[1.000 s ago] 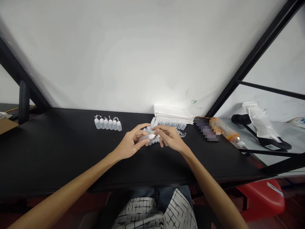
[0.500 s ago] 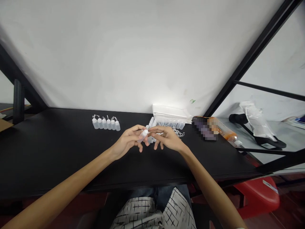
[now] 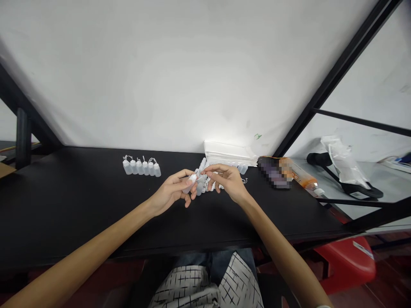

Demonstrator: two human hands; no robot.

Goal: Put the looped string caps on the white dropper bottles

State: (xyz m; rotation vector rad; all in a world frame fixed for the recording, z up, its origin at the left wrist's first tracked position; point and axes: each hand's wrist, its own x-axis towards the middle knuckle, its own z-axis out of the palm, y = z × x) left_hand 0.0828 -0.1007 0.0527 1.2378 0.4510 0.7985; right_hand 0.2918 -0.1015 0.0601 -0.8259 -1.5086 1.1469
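Over the middle of the table, my left hand (image 3: 170, 192) grips a small translucent squeeze bottle (image 3: 189, 185) with a white cap, tilted to the right. My right hand (image 3: 231, 182) is close beside it, thumb and forefinger pinched near the bottle's top. Whatever is in that pinch is too small to make out. Behind and below the fingers lies a cluster of similar bottles (image 3: 199, 187), partly hidden by my right hand. To the left, several capped bottles (image 3: 141, 167) stand upright in a row, with thin white loops at their tops.
A stack of white sheets (image 3: 229, 150) lies against the wall on the black table (image 3: 96, 205). Farther right are a blurred dark object (image 3: 275, 173) and an orange-labelled bottle (image 3: 302, 176) on its side. A red stool (image 3: 348, 263) is below the table's right end.
My right hand has drawn its fingers together into a tighter pinch. My left hand and its bottle have shifted slightly left and away from the right fingers.
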